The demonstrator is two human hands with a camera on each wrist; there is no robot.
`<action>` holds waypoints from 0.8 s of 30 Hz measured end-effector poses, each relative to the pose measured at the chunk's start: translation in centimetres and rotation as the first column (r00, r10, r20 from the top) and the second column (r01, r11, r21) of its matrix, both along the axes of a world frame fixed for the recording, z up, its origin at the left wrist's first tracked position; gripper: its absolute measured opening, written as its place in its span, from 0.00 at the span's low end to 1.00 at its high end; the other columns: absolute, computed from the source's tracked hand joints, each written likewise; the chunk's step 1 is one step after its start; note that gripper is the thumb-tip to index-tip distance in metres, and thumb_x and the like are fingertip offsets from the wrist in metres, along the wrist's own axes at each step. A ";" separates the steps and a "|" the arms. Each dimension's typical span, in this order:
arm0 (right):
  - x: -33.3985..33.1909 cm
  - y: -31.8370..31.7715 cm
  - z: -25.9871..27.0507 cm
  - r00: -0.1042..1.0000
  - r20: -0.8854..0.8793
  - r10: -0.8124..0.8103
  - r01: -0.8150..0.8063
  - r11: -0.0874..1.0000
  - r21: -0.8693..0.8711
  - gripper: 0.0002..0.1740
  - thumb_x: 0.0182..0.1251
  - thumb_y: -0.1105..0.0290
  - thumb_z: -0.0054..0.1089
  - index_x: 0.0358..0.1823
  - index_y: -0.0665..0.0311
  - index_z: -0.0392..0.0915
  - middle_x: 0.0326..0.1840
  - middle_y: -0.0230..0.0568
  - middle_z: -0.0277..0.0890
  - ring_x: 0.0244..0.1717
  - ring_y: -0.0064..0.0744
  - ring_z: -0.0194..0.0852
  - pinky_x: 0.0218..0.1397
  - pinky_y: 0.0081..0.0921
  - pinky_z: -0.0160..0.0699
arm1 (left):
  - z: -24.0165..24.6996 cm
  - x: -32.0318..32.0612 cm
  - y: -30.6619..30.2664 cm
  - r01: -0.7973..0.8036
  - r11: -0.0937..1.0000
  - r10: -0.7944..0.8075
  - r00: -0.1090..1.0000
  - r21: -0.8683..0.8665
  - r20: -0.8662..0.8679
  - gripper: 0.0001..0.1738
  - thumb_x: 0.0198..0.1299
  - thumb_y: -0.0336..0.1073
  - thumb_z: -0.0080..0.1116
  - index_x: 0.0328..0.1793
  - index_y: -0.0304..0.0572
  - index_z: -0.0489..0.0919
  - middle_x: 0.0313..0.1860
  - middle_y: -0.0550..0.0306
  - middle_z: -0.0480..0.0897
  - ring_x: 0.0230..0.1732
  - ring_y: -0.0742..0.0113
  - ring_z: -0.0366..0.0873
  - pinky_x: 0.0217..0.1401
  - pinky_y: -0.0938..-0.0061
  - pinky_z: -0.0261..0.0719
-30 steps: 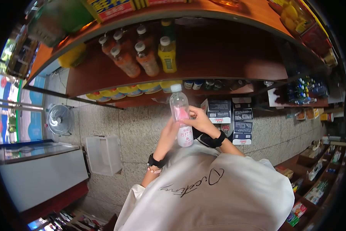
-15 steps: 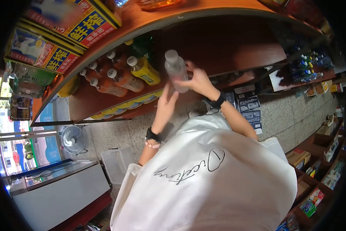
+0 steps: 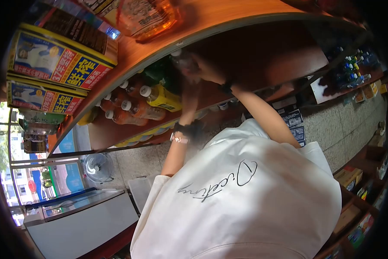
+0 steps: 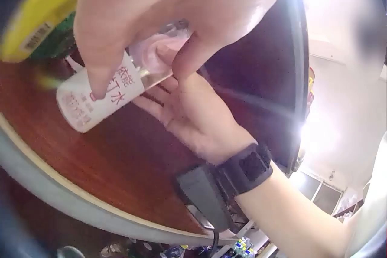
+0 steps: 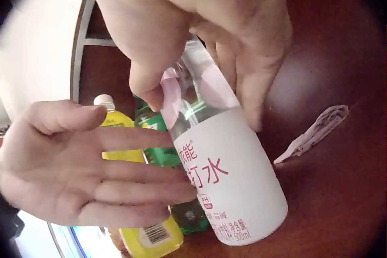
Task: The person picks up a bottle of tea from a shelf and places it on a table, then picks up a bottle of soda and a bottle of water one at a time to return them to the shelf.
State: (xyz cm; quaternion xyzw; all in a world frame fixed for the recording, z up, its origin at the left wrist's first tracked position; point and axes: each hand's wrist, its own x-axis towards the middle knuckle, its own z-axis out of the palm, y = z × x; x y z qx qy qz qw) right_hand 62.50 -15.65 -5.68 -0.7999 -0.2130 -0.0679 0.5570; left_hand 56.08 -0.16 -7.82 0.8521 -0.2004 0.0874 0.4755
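Observation:
A clear soda water bottle (image 5: 233,173) with a white label and pink characters is tilted over the brown shelf board (image 3: 263,56). My right hand (image 5: 211,22) grips its upper part, thumb on one side and fingers on the other. Beside the label is my left hand (image 5: 91,167), palm towards the bottle and fingers extended, their tips at its side. In the head view both hands are blurred inside the shelf, close to a yellow-labelled bottle (image 3: 161,100) and a green bottle (image 3: 157,73).
Several orange drink bottles (image 3: 144,113) stand left of the yellow one. A crumpled plastic strip (image 5: 314,134) lies on the board. The upper shelf (image 3: 211,21) overhangs the hands, carrying yellow-edged boxes (image 3: 58,56) and an amber bottle (image 3: 146,19). A white chest freezer (image 3: 84,224) stands lower left.
Both hands have carried the soda water bottle from in front of the body up and forward into the shelf. My left fingers have straightened beside it. The head view has shifted.

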 end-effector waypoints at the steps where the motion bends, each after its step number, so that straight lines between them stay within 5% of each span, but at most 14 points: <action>1: 1.3 0.1 -0.3 1.000 0.004 -0.010 0.010 1.000 0.001 0.41 0.63 0.59 0.71 0.72 0.66 0.60 0.59 0.46 0.77 0.58 0.35 0.77 0.62 0.34 0.74 | -0.3 1.2 -0.2 -0.095 0.949 0.027 0.975 0.302 0.223 0.18 0.70 0.30 0.48 0.63 0.28 0.69 0.57 0.41 0.76 0.61 0.51 0.73 0.62 0.65 0.70; 3: 4.0 0.3 -0.7 0.955 0.294 0.023 -0.033 0.999 0.029 0.39 0.64 0.58 0.70 0.71 0.65 0.61 0.57 0.45 0.78 0.56 0.35 0.77 0.61 0.33 0.75 | -0.6 3.2 -0.7 -0.066 0.972 0.011 0.971 0.224 0.239 0.22 0.70 0.33 0.50 0.66 0.28 0.67 0.59 0.41 0.75 0.61 0.51 0.73 0.63 0.64 0.70; 5: 6.5 0.0 -1.0 0.945 0.326 -0.011 0.031 0.998 -0.058 0.37 0.64 0.58 0.69 0.69 0.66 0.64 0.56 0.47 0.77 0.56 0.36 0.77 0.60 0.30 0.76 | -1.6 5.7 -0.7 -0.037 0.988 -0.003 0.967 0.149 0.256 0.26 0.70 0.37 0.53 0.68 0.28 0.65 0.60 0.42 0.74 0.61 0.52 0.73 0.64 0.63 0.69; 7: 7.8 0.0 -0.4 0.932 0.359 -0.045 0.100 0.986 -0.137 0.36 0.63 0.58 0.69 0.67 0.68 0.66 0.55 0.50 0.76 0.56 0.37 0.77 0.58 0.27 0.76 | -4.3 8.7 0.1 -0.087 0.951 -0.011 0.949 0.297 0.315 0.24 0.71 0.39 0.52 0.66 0.28 0.67 0.59 0.44 0.75 0.59 0.54 0.74 0.62 0.64 0.71; 9: 8.2 -0.4 0.6 0.973 -0.004 0.233 -0.229 0.959 0.167 0.32 0.67 0.62 0.65 0.68 0.67 0.66 0.58 0.49 0.76 0.58 0.37 0.76 0.64 0.25 0.73 | -4.8 10.1 0.5 -0.034 0.972 -0.026 0.969 0.235 0.247 0.24 0.71 0.38 0.51 0.66 0.29 0.68 0.59 0.45 0.75 0.59 0.55 0.74 0.62 0.65 0.70; 16: 9.4 0.5 2.2 0.985 -0.047 0.166 -0.147 0.948 0.282 0.29 0.68 0.64 0.63 0.67 0.67 0.68 0.58 0.47 0.77 0.58 0.35 0.76 0.64 0.26 0.73 | -5.7 14.2 1.0 0.095 0.950 -0.180 0.945 -0.297 -0.274 0.20 0.73 0.36 0.48 0.66 0.34 0.69 0.58 0.51 0.74 0.58 0.65 0.72 0.65 0.69 0.69; 22: 8.6 1.4 2.8 0.978 -0.099 0.184 -0.138 0.926 0.352 0.26 0.70 0.65 0.62 0.67 0.66 0.69 0.58 0.45 0.78 0.58 0.34 0.76 0.64 0.27 0.74 | -8.5 14.5 1.1 0.156 0.973 -0.148 0.987 -0.171 0.056 0.22 0.72 0.35 0.48 0.68 0.34 0.68 0.60 0.54 0.72 0.58 0.67 0.70 0.66 0.69 0.68; 23: -2.0 -6.4 -3.0 0.976 -0.110 0.190 -0.140 0.923 0.358 0.26 0.70 0.66 0.61 0.66 0.66 0.69 0.58 0.44 0.78 0.58 0.34 0.77 0.64 0.28 0.74 | -7.4 13.1 0.5 0.156 0.972 -0.148 0.987 -0.177 0.057 0.22 0.72 0.35 0.48 0.68 0.34 0.68 0.60 0.54 0.72 0.58 0.67 0.70 0.66 0.69 0.68; 24: -1.8 -6.1 -2.8 0.973 -0.120 0.197 -0.141 0.920 0.366 0.26 0.71 0.66 0.61 0.66 0.66 0.69 0.58 0.44 0.78 0.58 0.34 0.77 0.64 0.28 0.74 | -4.0 9.9 -0.8 0.092 0.881 -0.178 0.973 -0.463 -0.146 0.22 0.72 0.34 0.48 0.69 0.35 0.68 0.61 0.54 0.73 0.59 0.67 0.70 0.66 0.69 0.68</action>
